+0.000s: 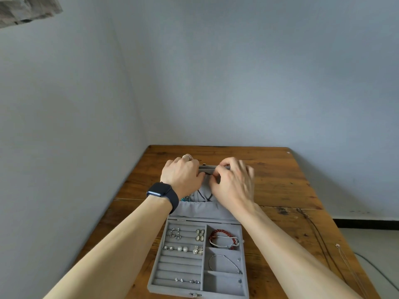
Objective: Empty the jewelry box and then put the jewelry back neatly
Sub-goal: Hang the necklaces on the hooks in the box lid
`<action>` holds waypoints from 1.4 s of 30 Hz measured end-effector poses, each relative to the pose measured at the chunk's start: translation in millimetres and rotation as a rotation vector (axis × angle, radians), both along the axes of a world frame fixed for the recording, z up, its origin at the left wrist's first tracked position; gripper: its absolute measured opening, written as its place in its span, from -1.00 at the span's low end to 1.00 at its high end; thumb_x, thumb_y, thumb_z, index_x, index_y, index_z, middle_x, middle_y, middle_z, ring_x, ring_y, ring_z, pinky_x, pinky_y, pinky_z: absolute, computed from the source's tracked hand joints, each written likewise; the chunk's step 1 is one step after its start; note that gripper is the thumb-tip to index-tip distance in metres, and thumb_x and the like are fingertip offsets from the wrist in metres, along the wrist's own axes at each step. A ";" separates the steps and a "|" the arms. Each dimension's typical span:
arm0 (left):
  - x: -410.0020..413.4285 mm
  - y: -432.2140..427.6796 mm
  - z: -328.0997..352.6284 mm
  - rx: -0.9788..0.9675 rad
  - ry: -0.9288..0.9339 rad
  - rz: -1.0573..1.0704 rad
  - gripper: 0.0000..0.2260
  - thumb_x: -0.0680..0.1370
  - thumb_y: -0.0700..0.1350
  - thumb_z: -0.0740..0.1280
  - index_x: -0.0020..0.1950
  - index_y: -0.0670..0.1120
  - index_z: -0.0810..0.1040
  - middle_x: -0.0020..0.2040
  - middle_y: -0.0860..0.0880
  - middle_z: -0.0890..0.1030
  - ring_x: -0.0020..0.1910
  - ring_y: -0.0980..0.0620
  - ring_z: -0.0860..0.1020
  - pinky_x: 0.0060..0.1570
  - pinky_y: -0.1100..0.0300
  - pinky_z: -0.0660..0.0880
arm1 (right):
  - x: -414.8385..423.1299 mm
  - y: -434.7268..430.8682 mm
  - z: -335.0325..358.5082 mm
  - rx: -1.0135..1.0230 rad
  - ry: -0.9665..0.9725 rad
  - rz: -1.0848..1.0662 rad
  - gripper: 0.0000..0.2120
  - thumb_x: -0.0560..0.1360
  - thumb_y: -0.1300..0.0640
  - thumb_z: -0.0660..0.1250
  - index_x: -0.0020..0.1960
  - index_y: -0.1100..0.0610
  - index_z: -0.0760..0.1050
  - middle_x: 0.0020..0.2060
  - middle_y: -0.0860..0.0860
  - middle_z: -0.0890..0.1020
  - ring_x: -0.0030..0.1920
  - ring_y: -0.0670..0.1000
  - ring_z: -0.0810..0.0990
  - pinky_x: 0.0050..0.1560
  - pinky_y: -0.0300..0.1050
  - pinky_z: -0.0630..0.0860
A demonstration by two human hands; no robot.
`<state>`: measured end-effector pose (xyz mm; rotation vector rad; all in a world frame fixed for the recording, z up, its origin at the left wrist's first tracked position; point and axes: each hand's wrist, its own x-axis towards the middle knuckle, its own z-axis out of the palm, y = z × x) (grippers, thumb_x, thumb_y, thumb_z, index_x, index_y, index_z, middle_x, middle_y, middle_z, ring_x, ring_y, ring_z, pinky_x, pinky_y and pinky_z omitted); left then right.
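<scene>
While both hands, the left hand (182, 174) and the right hand (232, 182), close together at the far lid of the open grey velvet jewelry box (204, 255) on the brown wooden table (280, 180), pinch a dark beaded necklace (203, 196), small silver and pearl earrings (199, 234) and red and silver bracelets (224, 239) already fill its near tray, leaving, I'd judge, the thin chains (319, 240) at right.

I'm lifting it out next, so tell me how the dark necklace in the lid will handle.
Likely floppy: the dark necklace drapes in a V down the lid. Probably light, its strand being thin. Fiddly to free, perhaps: the left hand and right hand both pinch its top.
</scene>
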<state>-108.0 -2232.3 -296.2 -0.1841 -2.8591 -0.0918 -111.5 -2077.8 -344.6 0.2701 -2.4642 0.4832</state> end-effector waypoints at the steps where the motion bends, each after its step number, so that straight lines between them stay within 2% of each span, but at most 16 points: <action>1: -0.6 0.2 0.0 0.014 -0.008 0.003 -0.78 0.58 0.08 0.28 -0.18 0.01 0.38 0.10 -0.02 0.56 0.03 -0.11 0.55 0.13 0.01 0.43 | 0.5 -0.8 0.9 0.015 -0.016 -0.010 -0.90 0.41 0.00 0.41 -0.19 0.02 0.63 0.00 -0.06 0.56 0.01 0.05 0.50 0.02 0.01 0.27; 5: 0.1 -8.1 0.9 0.026 -0.064 -0.036 -0.78 0.49 0.08 0.39 -0.21 0.06 0.38 -0.01 0.05 0.51 -0.07 -0.05 0.50 0.09 0.05 0.40 | 6.5 1.6 -0.4 0.078 -0.048 0.020 -0.96 0.35 0.10 0.48 -0.21 0.00 0.63 0.08 -0.02 0.55 0.07 0.08 0.51 0.09 0.05 0.23; 8: 1.8 -12.1 -0.5 0.030 -0.058 -0.053 -0.74 0.48 0.12 0.41 -0.16 0.05 0.36 -0.09 0.06 0.47 -0.11 -0.04 0.48 0.05 0.06 0.38 | 13.4 8.4 -5.7 0.158 -0.077 0.072 -0.93 0.36 0.01 0.49 -0.18 -0.05 0.64 0.24 0.02 0.51 0.21 0.11 0.48 0.18 0.11 0.18; 10: 2.5 -10.8 -1.4 0.028 -0.034 -0.047 -0.69 0.48 0.13 0.44 -0.07 0.02 0.34 -0.09 0.06 0.47 -0.06 -0.07 0.51 0.07 0.03 0.39 | 17.8 12.9 -7.6 0.167 -0.085 0.093 -0.90 0.37 -0.05 0.46 -0.14 -0.07 0.63 0.31 0.02 0.48 0.28 0.12 0.44 0.22 0.15 0.17; 15: 0.7 -4.9 -7.2 -0.034 0.025 -0.016 -0.46 0.46 0.25 0.43 0.28 0.01 0.35 0.19 -0.02 0.57 0.14 -0.11 0.54 0.17 -0.03 0.43 | 23.2 15.7 -8.4 0.162 -0.084 0.122 -0.83 0.29 0.11 0.49 -0.13 -0.06 0.63 0.34 0.04 0.46 0.33 0.15 0.43 0.21 0.16 0.19; 19: -1.2 -3.9 -11.3 -0.031 0.022 -0.013 -0.45 0.49 0.34 0.33 0.35 0.07 0.41 0.29 -0.01 0.51 0.23 -0.09 0.50 0.22 -0.02 0.38 | 24.5 17.0 -10.3 0.127 -0.089 0.171 -0.78 0.29 0.13 0.44 -0.10 -0.11 0.65 0.39 0.04 0.43 0.41 0.13 0.35 0.20 0.13 0.15; 23: -1.2 -10.7 -11.7 -0.021 -0.050 -0.072 -0.44 0.50 0.22 0.35 0.47 0.13 0.36 0.39 0.01 0.44 0.30 -0.07 0.45 0.32 -0.01 0.31 | 23.1 24.7 -13.7 0.098 -0.094 0.181 -0.73 0.30 0.21 0.39 -0.06 -0.06 0.63 0.42 0.03 0.42 0.45 0.11 0.33 0.20 0.10 0.17; 25: -1.2 -11.9 -13.1 -0.050 -0.047 -0.075 -0.41 0.48 0.18 0.40 0.49 0.13 0.33 0.40 0.00 0.43 0.30 -0.07 0.45 0.32 0.00 0.31 | 24.2 23.6 -15.6 0.105 -0.101 0.191 -0.74 0.29 0.23 0.40 -0.09 -0.04 0.63 0.43 0.06 0.42 0.46 0.14 0.32 0.21 0.12 0.20; 29: -3.1 -5.8 -16.0 -0.095 -0.017 -0.048 -0.40 0.47 0.26 0.40 0.45 0.10 0.34 0.37 -0.02 0.45 0.27 -0.09 0.47 0.29 0.00 0.33 | 26.0 20.7 -16.4 0.116 -0.138 0.226 -0.78 0.32 0.17 0.37 -0.11 -0.07 0.66 0.50 0.07 0.34 0.50 0.19 0.24 0.25 0.23 0.23; 33: -3.1 -5.4 -16.5 -0.100 -0.005 -0.064 -0.40 0.49 0.29 0.36 0.45 0.09 0.36 0.38 -0.01 0.46 0.27 -0.08 0.49 0.29 0.00 0.34 | 27.5 28.2 -15.3 0.143 -0.162 0.260 -0.70 0.31 0.18 0.30 -0.03 -0.04 0.66 0.53 0.08 0.30 0.55 0.17 0.18 0.32 0.29 0.23; 37: 4.2 -5.5 -11.1 -0.103 -0.004 -0.089 -0.44 0.55 0.28 0.26 0.48 0.06 0.35 0.40 -0.01 0.50 0.33 -0.07 0.48 0.37 0.00 0.30 | 32.8 32.3 -9.3 0.172 -0.182 0.286 -0.64 0.36 0.22 0.33 0.12 0.00 0.64 0.57 0.09 0.23 0.60 0.12 0.09 0.50 0.27 0.12; 39: 10.6 -3.5 -5.1 -0.115 -0.015 -0.094 -0.45 0.59 0.22 0.24 0.53 0.05 0.29 0.44 -0.03 0.47 0.42 -0.08 0.42 0.46 -0.03 0.22 | 40.3 35.9 -2.3 0.145 -0.165 0.304 -0.60 0.37 0.24 0.34 0.19 0.03 0.63 0.56 0.09 0.28 0.59 0.10 0.12 0.54 0.23 0.10; 42: 26.2 -0.1 8.4 -0.099 -0.027 -0.088 -0.44 0.61 0.14 0.24 0.58 0.05 0.22 0.50 -0.02 0.41 0.50 -0.07 0.32 0.52 -0.06 0.12 | 60.8 46.2 10.4 0.069 -0.103 0.290 -0.60 0.42 0.25 0.35 0.25 0.07 0.61 0.50 0.06 0.40 0.56 0.07 0.23 0.52 0.17 0.20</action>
